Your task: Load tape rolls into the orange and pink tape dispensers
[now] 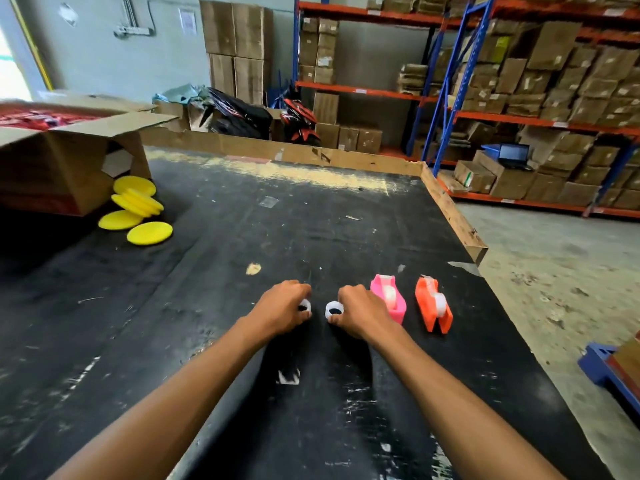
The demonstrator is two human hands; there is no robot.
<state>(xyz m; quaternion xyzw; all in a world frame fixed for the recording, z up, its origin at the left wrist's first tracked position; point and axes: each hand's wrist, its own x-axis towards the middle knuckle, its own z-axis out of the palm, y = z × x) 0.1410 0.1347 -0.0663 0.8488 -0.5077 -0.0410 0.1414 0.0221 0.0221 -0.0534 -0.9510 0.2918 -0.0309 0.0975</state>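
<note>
Hands side by side on my black surface [242, 341], left hand [282, 308] pinching one tape roll [304, 306], right hand [362, 311] gripping another roll [334, 309], pink dispenser [389, 303] and orange dispenser [433, 304] toward the right edge.

Bright daylight from upper left, soft shadows, wide-angle edge distortion, slight blur

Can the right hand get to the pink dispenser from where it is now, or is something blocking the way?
Probably yes. The right hand sits just beside the pink dispenser with nothing between them, but its fingers already hold a white tape roll, so grasping may be limited.
</note>
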